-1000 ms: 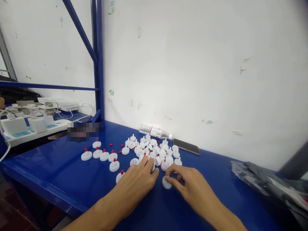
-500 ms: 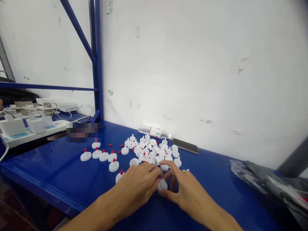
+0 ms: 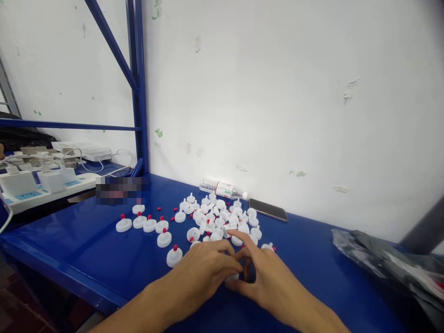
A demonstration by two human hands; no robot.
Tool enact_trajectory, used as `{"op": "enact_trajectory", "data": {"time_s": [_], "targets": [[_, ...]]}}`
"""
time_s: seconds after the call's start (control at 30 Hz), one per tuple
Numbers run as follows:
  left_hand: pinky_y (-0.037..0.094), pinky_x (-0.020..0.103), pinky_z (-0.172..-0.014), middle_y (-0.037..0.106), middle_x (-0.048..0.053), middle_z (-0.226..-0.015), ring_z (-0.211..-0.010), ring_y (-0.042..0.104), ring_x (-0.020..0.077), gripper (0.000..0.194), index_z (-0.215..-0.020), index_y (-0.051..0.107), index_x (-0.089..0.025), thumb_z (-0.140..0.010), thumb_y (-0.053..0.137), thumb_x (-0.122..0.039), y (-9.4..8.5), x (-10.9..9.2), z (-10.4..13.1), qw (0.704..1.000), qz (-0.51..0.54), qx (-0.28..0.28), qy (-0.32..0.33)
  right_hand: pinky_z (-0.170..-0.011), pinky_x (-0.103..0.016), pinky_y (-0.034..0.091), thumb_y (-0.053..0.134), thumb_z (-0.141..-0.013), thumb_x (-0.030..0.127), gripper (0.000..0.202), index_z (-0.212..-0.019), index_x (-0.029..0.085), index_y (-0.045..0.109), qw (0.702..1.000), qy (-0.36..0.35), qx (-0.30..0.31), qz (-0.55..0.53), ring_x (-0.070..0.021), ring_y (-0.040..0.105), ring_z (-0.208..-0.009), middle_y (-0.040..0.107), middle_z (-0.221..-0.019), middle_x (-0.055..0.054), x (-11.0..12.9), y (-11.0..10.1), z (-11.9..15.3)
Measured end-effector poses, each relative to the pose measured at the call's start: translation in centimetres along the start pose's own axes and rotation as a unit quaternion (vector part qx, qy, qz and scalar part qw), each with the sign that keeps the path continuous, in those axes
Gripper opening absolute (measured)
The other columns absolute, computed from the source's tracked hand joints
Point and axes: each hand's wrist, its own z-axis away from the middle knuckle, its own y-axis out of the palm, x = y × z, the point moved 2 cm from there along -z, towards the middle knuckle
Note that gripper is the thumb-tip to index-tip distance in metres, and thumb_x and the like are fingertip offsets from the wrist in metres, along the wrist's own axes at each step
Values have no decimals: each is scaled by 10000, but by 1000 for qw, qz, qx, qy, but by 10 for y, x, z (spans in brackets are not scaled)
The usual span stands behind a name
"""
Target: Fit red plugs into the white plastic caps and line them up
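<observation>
Close to the table's front, my right hand (image 3: 265,273) grips a white cap (image 3: 232,278) between thumb and fingers. My left hand (image 3: 208,268) reaches over the top of that cap with its fingers pressed together; its fingertips hide the cap's upper part, and whatever they pinch cannot be made out. Behind both hands lies a pile of white nozzle caps (image 3: 222,215) with small red pieces among them. To the left stand several white caps with red tips, one of them (image 3: 174,256) beside my left hand.
A clear bottle (image 3: 225,190) and a phone (image 3: 268,210) lie along the wall. Grey plastic bags (image 3: 391,263) lie at the right. Power strips with chargers (image 3: 52,180) sit at the far left, near a blue metal post (image 3: 140,92).
My left hand has moved slightly right, over the held cap, and now covers more of it. The tipped cap beside my left hand shows more fully.
</observation>
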Motion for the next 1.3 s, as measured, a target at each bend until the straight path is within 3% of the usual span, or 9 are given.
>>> {"op": "enact_trajectory", "data": {"time_s": [0.3, 0.47, 0.57, 0.67, 0.73, 0.83, 0.93, 1.07, 1.3], "targets": [[489, 209, -739, 776, -24, -898, -813, 715, 127, 164, -924, 814, -264, -892, 708, -142, -4, 0, -6, 995, 65, 13, -78, -669, -248, 476, 717, -816, 196, 853, -1512, 446, 291, 1000, -9, 16, -14, -153, 692, -707, 748, -962, 74, 1, 0, 0], [487, 224, -739, 769, -24, -915, -813, 707, 132, 170, -940, 796, -274, -928, 664, -167, -2, -1, -3, 998, 15, 14, -51, -698, -266, 486, 760, -825, 241, 851, -1512, 457, 307, 1000, -4, 23, -3, -164, 690, -746, 747, -1005, 62, 0, -2, 3], [497, 240, -786, 766, -14, -941, -876, 699, 146, 177, -986, 772, -268, -954, 623, -178, -19, -3, -1, 999, -28, -15, -18, -705, -277, 496, 807, -804, 331, 890, -1519, 461, 293, 1000, 13, 27, -3, -164, 679, -735, 737, -1050, 50, 1, -3, 5], [513, 264, -824, 779, -3, -1007, -916, 697, 169, 176, -1048, 758, -264, -959, 609, -232, -58, 1, 1, 991, -65, -111, -24, -743, -284, 512, 736, -877, 400, 770, -1511, 468, 304, 1000, 6, 19, -11, -150, 675, -765, 687, -1192, 27, 5, -5, 7], [522, 290, -787, 784, 6, -986, -850, 695, 193, 190, -1035, 768, -260, -944, 618, -334, -91, 12, 5, 971, -133, -186, -67, -768, -291, 517, 667, -930, 406, 691, -1514, 467, 302, 1000, -4, 15, -8, -146, 673, -785, 660, -1236, 18, 6, -5, 7], [511, 327, -738, 781, 17, -946, -746, 679, 216, 265, -1020, 780, -263, -905, 618, -438, -133, 41, 12, 931, -232, -229, -166, -793, -307, 517, 620, -958, 395, 648, -1517, 460, 297, 1000, -13, 16, 8, -143, 660, -772, 658, -1224, 17, 4, -5, 6], [484, 344, -722, 775, 39, -897, -790, 689, 263, 296, -966, 795, -268, -865, 603, -470, -157, 76, 20, 914, -257, -163, -267, -825, -321, 509, 597, -971, 376, 626, -1514, 455, 295, 1000, -19, 14, 20, -139, 647, -767, 654, -1222, 21, 2, -5, 6], [465, 334, -679, 769, 53, -863, -824, 696, 283, 263, -885, 797, -270, -831, 610, -447, -167, 110, 26, 912, -243, -103, -315, -828, -319, 502, 575, -983, 346, 612, -1508, 468, 284, 999, -19, 14, 29, -135, 642, -765, 655, -1203, 39, 2, -5, 7], [483, 315, -721, 781, 58, -876, -866, 708, 265, 225, -838, 788, -237, -774, 630, -383, -164, 136, 30, 915, -228, -65, -328, -832, -325, 494, 569, -992, 345, 598, -1496, 496, 284, 999, -19, 17, 38, -129, 633, -753, 651, -1187, 57, 1, -5, 6]]}}
